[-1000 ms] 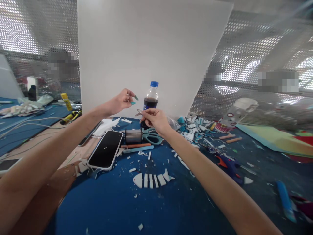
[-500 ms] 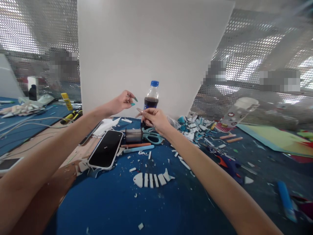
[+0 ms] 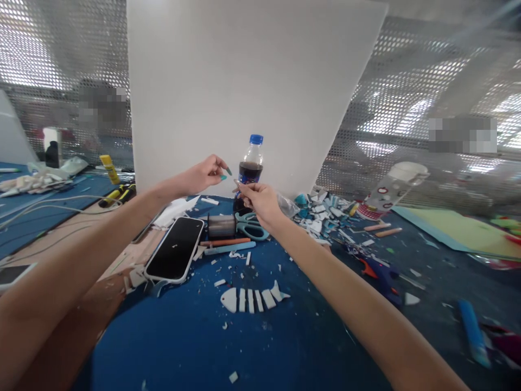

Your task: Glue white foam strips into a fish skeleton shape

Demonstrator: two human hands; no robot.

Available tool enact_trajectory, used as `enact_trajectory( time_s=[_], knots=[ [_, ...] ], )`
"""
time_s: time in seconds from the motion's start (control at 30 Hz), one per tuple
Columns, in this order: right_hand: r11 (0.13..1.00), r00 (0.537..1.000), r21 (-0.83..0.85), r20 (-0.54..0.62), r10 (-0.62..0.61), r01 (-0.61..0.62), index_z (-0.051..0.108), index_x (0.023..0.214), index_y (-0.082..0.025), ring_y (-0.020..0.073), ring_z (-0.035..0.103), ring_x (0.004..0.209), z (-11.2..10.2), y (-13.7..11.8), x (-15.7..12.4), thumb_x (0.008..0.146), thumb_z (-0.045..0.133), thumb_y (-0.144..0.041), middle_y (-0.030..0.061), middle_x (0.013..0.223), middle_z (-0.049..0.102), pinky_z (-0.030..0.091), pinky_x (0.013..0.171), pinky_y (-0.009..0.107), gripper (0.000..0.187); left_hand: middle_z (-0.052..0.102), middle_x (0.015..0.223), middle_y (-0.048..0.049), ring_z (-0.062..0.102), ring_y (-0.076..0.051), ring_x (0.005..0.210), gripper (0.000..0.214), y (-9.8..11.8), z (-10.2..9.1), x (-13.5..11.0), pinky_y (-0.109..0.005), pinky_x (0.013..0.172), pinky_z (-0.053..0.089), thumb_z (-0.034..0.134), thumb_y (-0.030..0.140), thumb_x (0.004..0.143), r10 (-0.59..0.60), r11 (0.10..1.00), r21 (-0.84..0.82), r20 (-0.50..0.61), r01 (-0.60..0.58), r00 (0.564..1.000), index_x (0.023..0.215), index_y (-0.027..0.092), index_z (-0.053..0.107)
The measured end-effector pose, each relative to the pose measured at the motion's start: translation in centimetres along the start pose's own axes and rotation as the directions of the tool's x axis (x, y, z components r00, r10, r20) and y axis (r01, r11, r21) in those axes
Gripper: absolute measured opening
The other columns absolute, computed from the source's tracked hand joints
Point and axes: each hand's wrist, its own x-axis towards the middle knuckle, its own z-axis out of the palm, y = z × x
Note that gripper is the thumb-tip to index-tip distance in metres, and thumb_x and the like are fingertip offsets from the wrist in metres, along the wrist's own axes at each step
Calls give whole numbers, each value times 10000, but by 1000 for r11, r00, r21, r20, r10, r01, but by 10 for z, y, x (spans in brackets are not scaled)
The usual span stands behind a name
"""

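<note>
A small pale sliver (image 3: 236, 183) is pinched between the thumb and forefinger of the right hand (image 3: 260, 200) and held up above the blue mat (image 3: 191, 336); what it is cannot be made out. Its free end is pointed toward the left hand (image 3: 201, 175), whose thumb and forefinger tips (image 3: 223, 172) are pressed together just beside it. Whether anything is caught between them cannot be told. Right behind both sets of fingertips a bottle of dark drink (image 3: 249, 169) is stood upright, and behind that a large white board (image 3: 252, 81) is propped. Below the right fingers, teal-handled scissors (image 3: 253, 226) and a dark spool (image 3: 222, 226) are laid side by side. Below the left fingers a phone (image 3: 176, 248) is laid face up. Nearer the person than the fingers, a white fish-skeleton cut-out (image 3: 252, 298) is set out in pieces. To the right of the right hand, white and teal scraps (image 3: 325, 214) are heaped.
</note>
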Motion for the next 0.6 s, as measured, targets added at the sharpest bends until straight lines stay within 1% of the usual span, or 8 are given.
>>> enact_trajectory(
  time_s=[0.13, 0.23, 0.33, 0.43, 0.5, 0.53, 0.57, 0.6],
  knots=[
    [1000, 1000, 19, -8, 17, -17, 595, 552, -147, 27, 333, 416, 0, -2, 0, 695, 803, -357, -51, 489, 510, 267, 408, 198, 328, 638, 814, -41, 510, -169, 730, 255, -1, -1, 1, -310, 665, 367, 595, 220, 739, -61, 998, 11, 52, 61, 997, 982, 189, 528],
    [997, 997, 34, 47, 68, -70, 594, 549, -149, 23, 294, 401, 1, -7, 0, 724, 795, -318, -60, 474, 471, 236, 397, 201, 315, 603, 753, -31, 509, -176, 713, 240, -6, 1, 4, -318, 664, 373, 586, 207, 740, -72, 997, 38, 26, 71, 997, 970, 183, 521],
    [991, 988, 52, 104, 118, -124, 583, 533, -149, 20, 261, 395, 1, -9, -1, 756, 774, -269, -61, 471, 440, 206, 391, 204, 318, 544, 710, -14, 492, -172, 684, 225, -10, 6, 6, -321, 653, 380, 567, 201, 768, -48, 996, 78, -19, 50, 999, 979, 172, 492],
    [986, 982, 76, 129, 138, -148, 594, 547, -148, 25, 269, 407, 1, -8, -2, 779, 752, -240, -60, 481, 423, 218, 397, 204, 295, 531, 813, -32, 489, -168, 732, 180, -4, 8, 4, -319, 675, 391, 534, 215, 828, 30, 989, 146, -114, -14, 993, 981, 185, 445],
    [984, 982, 95, 129, 139, -152, 605, 566, -151, 32, 276, 419, 1, -8, -2, 787, 740, -233, -58, 489, 422, 233, 402, 207, 272, 510, 895, -41, 473, -168, 797, 122, 6, 6, 0, -322, 732, 382, 500, 220, 871, 121, 972, 222, -195, -77, 973, 963, 201, 422],
    [983, 982, 105, 126, 138, -151, 608, 572, -154, 36, 276, 424, 2, -7, -3, 789, 736, -232, -55, 492, 423, 236, 401, 210, 263, 497, 901, -38, 457, -169, 816, 83, 13, 5, -3, -322, 759, 367, 487, 220, 886, 171, 957, 268, -221, -109, 960, 936, 205, 423],
    [982, 983, 115, 122, 136, -150, 611, 578, -156, 40, 275, 428, 2, -7, -3, 790, 734, -234, -53, 494, 423, 237, 400, 212, 258, 490, 892, -36, 445, -171, 827, 56, 19, 3, -6, -323, 780, 351, 486, 225, 894, 214, 939, 315, -223, -138, 951, 891, 205, 434],
    [981, 984, 125, 119, 134, -149, 613, 582, -157, 43, 273, 432, 3, -7, -3, 791, 733, -239, -52, 496, 421, 238, 398, 214, 254, 483, 849, -31, 435, -171, 805, 101, 26, 2, -9, -322, 777, 335, 473, 243, 906, 246, 920, 357, -203, -163, 948, 820, 202, 442]
  ],
)
